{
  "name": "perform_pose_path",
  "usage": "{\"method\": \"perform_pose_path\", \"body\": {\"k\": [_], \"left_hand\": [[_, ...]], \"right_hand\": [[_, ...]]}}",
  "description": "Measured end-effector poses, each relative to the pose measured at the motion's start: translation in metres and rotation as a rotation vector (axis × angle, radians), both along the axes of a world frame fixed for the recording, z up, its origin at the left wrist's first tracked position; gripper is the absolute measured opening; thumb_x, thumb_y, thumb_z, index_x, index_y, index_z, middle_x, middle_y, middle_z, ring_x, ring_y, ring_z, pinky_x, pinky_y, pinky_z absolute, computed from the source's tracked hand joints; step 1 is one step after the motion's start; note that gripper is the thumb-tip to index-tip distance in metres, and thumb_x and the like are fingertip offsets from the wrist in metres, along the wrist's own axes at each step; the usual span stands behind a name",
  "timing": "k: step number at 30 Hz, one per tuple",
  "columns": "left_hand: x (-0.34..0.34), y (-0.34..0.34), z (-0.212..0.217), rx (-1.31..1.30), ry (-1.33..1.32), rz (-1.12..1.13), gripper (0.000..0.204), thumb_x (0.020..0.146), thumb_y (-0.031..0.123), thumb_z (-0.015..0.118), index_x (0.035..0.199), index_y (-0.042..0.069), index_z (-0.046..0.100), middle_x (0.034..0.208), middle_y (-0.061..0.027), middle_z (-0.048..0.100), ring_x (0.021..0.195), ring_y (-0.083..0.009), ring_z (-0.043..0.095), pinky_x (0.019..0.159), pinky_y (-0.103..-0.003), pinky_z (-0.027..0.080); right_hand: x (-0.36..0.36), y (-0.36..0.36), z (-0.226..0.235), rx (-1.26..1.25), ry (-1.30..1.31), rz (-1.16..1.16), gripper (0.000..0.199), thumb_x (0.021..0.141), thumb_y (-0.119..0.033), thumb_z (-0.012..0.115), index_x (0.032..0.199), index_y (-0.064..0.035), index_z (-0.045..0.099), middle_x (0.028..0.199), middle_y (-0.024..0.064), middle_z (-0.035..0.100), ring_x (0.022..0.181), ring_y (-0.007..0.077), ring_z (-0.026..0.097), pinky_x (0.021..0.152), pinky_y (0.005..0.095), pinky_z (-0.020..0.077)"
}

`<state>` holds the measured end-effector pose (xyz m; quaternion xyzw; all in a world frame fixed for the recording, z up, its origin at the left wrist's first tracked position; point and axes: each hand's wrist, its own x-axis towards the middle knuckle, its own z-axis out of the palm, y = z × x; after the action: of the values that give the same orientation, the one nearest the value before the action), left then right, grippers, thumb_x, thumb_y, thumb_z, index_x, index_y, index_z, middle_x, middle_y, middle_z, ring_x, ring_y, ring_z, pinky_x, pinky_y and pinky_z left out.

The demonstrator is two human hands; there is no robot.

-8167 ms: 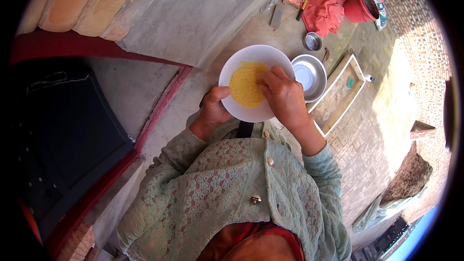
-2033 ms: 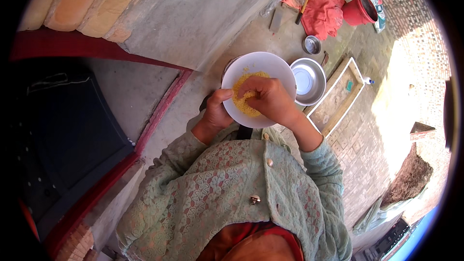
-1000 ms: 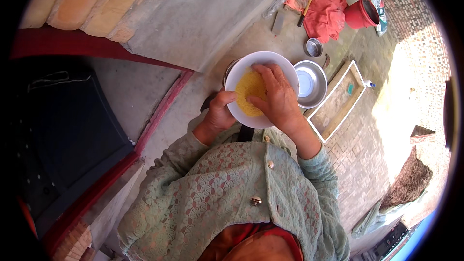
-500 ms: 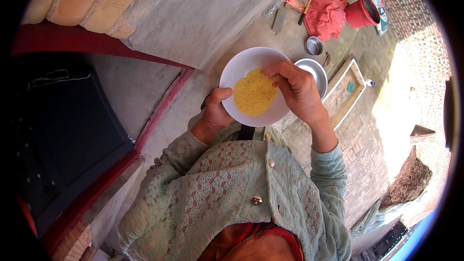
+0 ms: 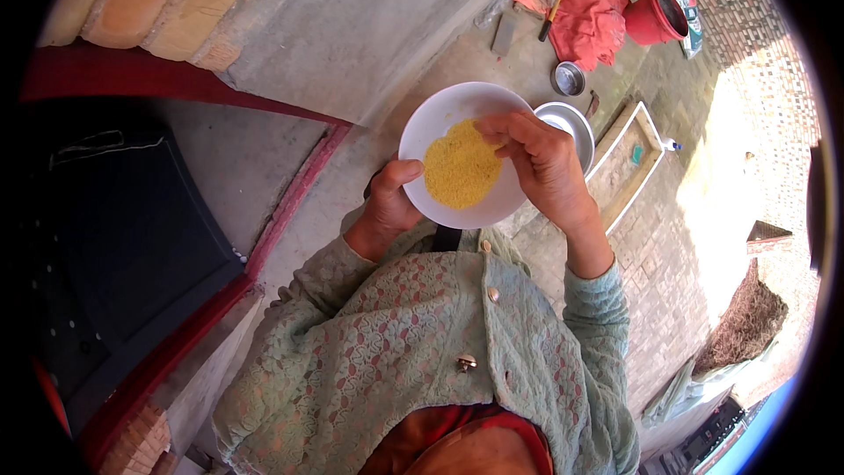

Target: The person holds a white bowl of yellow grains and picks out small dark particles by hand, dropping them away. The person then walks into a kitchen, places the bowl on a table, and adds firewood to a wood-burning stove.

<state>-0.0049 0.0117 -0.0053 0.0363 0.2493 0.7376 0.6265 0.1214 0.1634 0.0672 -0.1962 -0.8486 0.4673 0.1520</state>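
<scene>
A white bowl (image 5: 431, 120) is held up in front of my chest, tilted a little so its inside shows. Fine yellow grain (image 5: 461, 169) lies in a patch over its bottom. My left hand (image 5: 389, 209) grips the bowl's left rim, thumb on top and the other fingers hidden underneath. Over the bowl's right side is my right hand (image 5: 543, 163), its fingers bent and drawn together just above the grain's upper right edge. Whatever those fingertips pinch, if anything, is too small to make out.
Beyond the bowl, a metal basin (image 5: 567, 127) and a small metal bowl (image 5: 568, 79) stand on the ground. A white-edged trough (image 5: 631, 158) lies to their right. Farther off are red cloth (image 5: 589, 13) and a red bucket (image 5: 657, 18). A dark curtain (image 5: 132, 237) hangs in the doorway at left.
Very little differs. The bowl and both hands keep nearly the same place, and the right fingers stay over the grain. The background shifts slightly with the view.
</scene>
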Motion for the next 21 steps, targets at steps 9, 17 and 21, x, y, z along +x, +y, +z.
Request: {"method": "perform_pose_path", "body": {"k": [9,17,21], "left_hand": [[-0.001,-0.001,0.001,-0.003,0.061,0.006,0.066,0.074,0.028,0.051,0.131,-0.004,0.037,0.125,-0.0154,0.050,0.115,-0.0243,0.050,0.097,-0.036,0.040],[0.002,0.000,0.001,-0.035,0.086,-0.012,0.068,0.072,0.028,0.053,0.130,-0.004,0.038,0.123,-0.0147,0.051,0.113,-0.0237,0.051,0.096,-0.035,0.040],[0.002,0.000,0.004,-0.052,0.090,-0.028,0.068,0.071,0.028,0.054,0.129,-0.004,0.039,0.122,-0.0147,0.052,0.112,-0.0236,0.052,0.096,-0.035,0.041]], "right_hand": [[0.011,-0.007,0.004,0.308,-0.070,0.083,0.017,0.071,0.005,0.058,0.086,-0.0024,0.056,0.087,0.0094,0.054,0.074,0.0278,0.062,0.063,0.0351,0.0524],[0.015,-0.013,-0.006,0.540,-0.276,0.188,0.008,0.069,0.001,0.056,0.076,-0.0008,0.053,0.085,0.0088,0.049,0.073,0.0254,0.060,0.059,0.0346,0.0535],[0.014,-0.019,-0.011,0.633,-0.293,0.193,0.007,0.069,-0.001,0.057,0.075,-0.0007,0.053,0.084,0.0085,0.050,0.074,0.0230,0.060,0.058,0.0347,0.0530]]}}
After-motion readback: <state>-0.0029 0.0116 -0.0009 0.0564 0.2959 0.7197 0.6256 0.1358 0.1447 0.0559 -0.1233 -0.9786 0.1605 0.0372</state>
